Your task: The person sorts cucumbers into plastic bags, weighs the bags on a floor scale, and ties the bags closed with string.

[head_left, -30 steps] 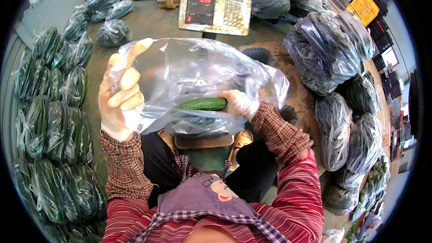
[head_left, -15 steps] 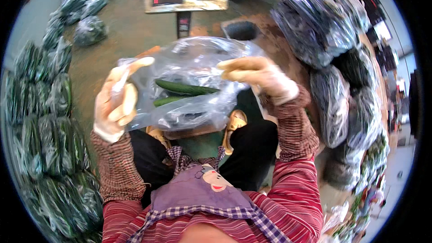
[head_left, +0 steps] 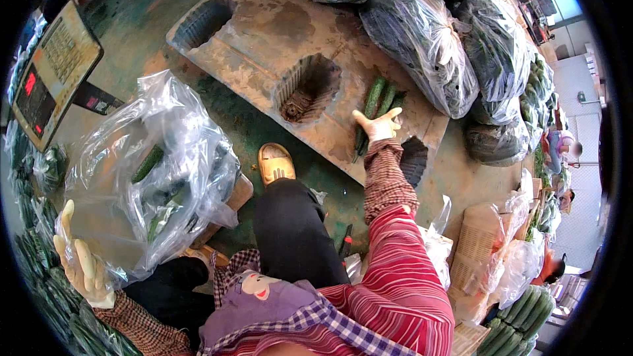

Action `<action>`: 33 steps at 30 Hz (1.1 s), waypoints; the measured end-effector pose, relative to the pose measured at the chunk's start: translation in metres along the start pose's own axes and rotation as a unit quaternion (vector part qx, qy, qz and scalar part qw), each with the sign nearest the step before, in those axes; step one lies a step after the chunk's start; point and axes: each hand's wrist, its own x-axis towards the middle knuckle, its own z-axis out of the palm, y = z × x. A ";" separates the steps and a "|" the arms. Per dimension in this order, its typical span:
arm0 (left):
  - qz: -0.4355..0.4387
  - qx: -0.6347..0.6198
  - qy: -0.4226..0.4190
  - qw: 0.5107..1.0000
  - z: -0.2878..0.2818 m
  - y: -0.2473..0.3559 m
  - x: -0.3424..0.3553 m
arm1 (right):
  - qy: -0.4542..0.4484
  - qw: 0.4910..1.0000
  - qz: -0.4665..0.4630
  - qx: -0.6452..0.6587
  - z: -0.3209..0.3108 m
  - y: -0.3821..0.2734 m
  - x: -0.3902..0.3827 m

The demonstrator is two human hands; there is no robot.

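Note:
At the lower left, my gloved left hand (head_left: pixel 82 264) holds the edge of a clear plastic bag (head_left: pixel 175 102), which rests in front of it with cucumbers (head_left: pixel 146 163) inside. My gloved right hand (head_left: pixel 376 122) reaches out to the right, fingers spread over a few loose cucumbers (head_left: pixel 373 97) and touching them. These lie on a dirty board (head_left: pixel 237 86) with ribbed hollows. Beyond the bag, at the left, stands a scale with a tilted display panel (head_left: pixel 56 69).
Large filled bags (head_left: pixel 419 46) crowd the board's back and right. More bagged cucumbers (head_left: pixel 36 267) line the left edge. Stacked cucumbers (head_left: pixel 517 320) and a woven basket (head_left: pixel 478 237) sit at lower right. A co-worker (head_left: pixel 557 148) is at the far right. My sandal (head_left: pixel 275 161) shows mid-floor.
The view has swung right. My right hand has left the bag and moved out to the loose cucumbers. The bag has dropped lower at my left, my left hand still at its edge.

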 end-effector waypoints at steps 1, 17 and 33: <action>-0.015 -0.038 -0.013 0.999 0.006 -0.004 0.007 | -0.006 0.999 0.013 -0.039 0.002 -0.007 -0.007; -0.015 0.071 0.067 0.995 0.010 -0.017 0.021 | 0.004 0.996 -0.056 -0.070 -0.005 0.045 0.027; 0.072 0.295 0.177 0.936 0.032 -0.031 0.028 | -0.025 0.974 -0.220 0.054 0.027 0.098 0.090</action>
